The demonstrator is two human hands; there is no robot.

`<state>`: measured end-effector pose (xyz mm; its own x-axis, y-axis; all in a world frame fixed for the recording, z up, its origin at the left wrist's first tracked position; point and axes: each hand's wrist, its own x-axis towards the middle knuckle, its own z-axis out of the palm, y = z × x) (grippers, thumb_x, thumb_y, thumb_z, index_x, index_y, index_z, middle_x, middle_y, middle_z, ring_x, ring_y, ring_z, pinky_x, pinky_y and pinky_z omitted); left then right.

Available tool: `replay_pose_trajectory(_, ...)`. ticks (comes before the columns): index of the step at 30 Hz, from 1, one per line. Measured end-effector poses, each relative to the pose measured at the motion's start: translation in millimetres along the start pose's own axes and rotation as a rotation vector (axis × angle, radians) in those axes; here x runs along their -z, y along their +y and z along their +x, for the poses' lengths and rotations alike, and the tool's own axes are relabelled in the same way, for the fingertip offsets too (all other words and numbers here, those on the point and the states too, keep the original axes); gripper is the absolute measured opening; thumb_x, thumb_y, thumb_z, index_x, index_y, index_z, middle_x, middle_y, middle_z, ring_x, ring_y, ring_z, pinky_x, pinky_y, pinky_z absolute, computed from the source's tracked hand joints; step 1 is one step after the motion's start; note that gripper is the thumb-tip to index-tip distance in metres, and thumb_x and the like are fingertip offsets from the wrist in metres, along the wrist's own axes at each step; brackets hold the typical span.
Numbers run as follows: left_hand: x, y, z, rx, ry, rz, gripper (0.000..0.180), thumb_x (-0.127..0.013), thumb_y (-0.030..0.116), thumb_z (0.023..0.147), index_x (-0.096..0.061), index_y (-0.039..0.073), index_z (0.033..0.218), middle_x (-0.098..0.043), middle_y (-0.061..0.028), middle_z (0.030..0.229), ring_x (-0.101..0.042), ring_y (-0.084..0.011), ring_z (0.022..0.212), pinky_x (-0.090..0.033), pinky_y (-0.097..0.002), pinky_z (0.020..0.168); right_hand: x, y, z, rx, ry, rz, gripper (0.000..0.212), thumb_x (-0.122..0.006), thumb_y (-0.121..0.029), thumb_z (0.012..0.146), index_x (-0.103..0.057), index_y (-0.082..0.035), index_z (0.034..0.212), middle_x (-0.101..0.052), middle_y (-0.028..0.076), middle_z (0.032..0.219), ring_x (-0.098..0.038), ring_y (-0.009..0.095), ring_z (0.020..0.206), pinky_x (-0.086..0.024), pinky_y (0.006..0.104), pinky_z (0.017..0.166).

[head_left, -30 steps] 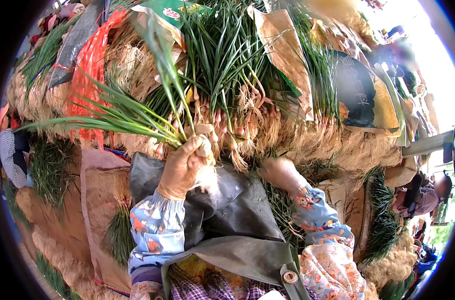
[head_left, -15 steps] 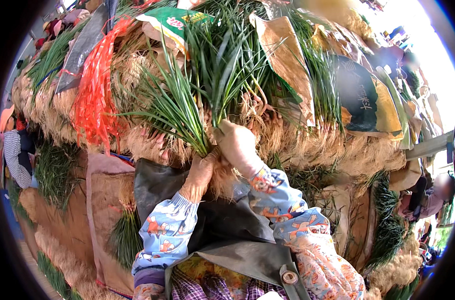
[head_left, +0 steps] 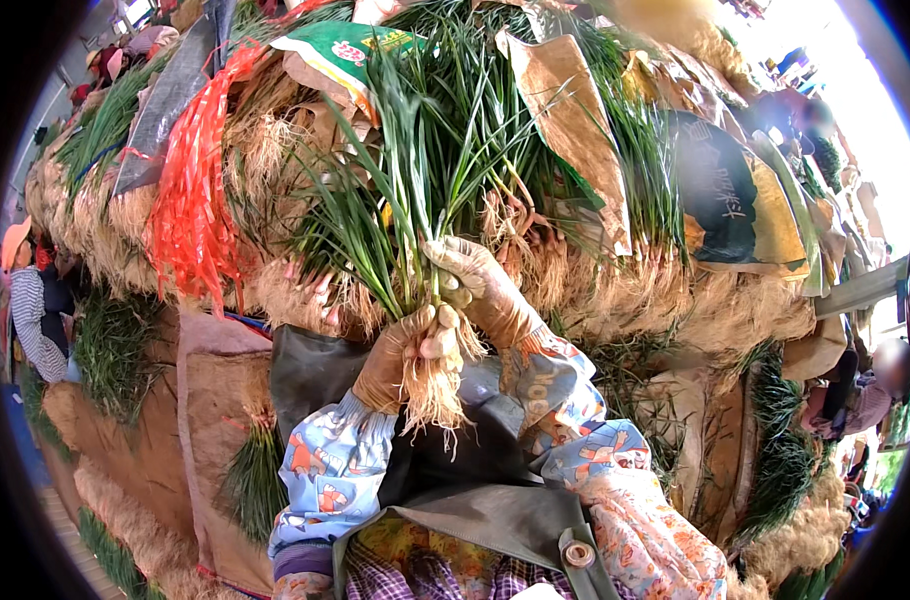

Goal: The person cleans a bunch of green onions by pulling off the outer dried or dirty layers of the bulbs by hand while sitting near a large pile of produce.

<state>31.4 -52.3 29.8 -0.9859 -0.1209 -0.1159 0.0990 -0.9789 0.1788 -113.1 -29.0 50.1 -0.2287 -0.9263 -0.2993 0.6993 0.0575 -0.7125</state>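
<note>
Green-leaved onion bunch: your left hand clamps its base, roots dangling at six o'clock. Your right hand curls against it at one, tightness unclear. You seem mid-gathering; the next move calls for steady left fingers. Beyond, the onion heap lies at twelve, red plastic strings at ten.

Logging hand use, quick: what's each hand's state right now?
Left hand: closed, holding a bunch of green onions.
Right hand: closed, pinching green stalks above the left.
</note>
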Motion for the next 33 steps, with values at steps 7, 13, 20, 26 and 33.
replay_pose_trajectory(7,-10,-1,-12,-0.126,-0.215,0.356,0.028,-0.056,0.031,0.086,-0.053,0.005,0.094,-0.044,0.0006,0.058,-0.044,-0.0109,0.050,-0.039,-0.0267,0.046,60,15,-6,0.253,0.559,-0.906,0.017,-0.056,-0.021,0.086,-0.058,-0.005,0.079,-0.058,0.004,0.063,-0.052,0.010,0.055,-0.042,0.0283,0.050)
replay_pose_trajectory(13,-12,5,-2,-0.308,0.185,0.326,0.036,-0.056,0.025,0.086,-0.050,-0.002,0.110,-0.050,-0.0019,0.062,-0.053,-0.0169,0.059,-0.046,-0.0320,0.062,149,10,-74,0.214,-0.464,-2.028,0.034,-0.044,-0.031,0.091,-0.055,-0.004,0.076,-0.053,0.010,0.059,-0.059,0.022,0.059,-0.050,0.0345,0.058)
replay_pose_trajectory(20,7,6,13,-0.241,0.468,0.662,0.024,-0.056,0.019,0.087,-0.059,-0.001,0.098,-0.054,-0.0017,0.063,-0.052,-0.0095,0.056,-0.046,-0.0224,0.054,29,-8,53,0.054,0.616,-1.594,0.047,-0.055,-0.048,0.081,-0.057,-0.001,0.076,-0.060,0.014,0.069,-0.060,0.027,0.067,-0.047,0.0411,0.063)
replay_pose_trajectory(26,12,-1,19,-0.469,0.719,0.986,0.021,-0.061,0.022,0.084,-0.060,0.003,0.094,-0.051,0.0023,0.067,-0.047,-0.0064,0.054,-0.043,-0.0194,0.050,31,-8,15,0.046,0.450,-0.841,0.022,-0.062,-0.021,0.081,-0.060,0.000,0.087,-0.059,0.009,0.065,-0.054,0.015,0.050,-0.048,0.0322,0.055)
replay_pose_trajectory(33,5,-4,15,-0.243,0.227,0.414,0.024,-0.052,0.028,0.089,-0.054,0.005,0.083,-0.053,-0.0040,0.072,-0.051,-0.0120,0.060,-0.046,-0.0306,0.065,49,5,-7,-0.044,-0.088,-0.011,0.011,-0.060,-0.016,0.085,-0.058,-0.005,0.083,-0.059,0.001,0.065,-0.050,0.005,0.049,-0.037,0.0169,0.042)
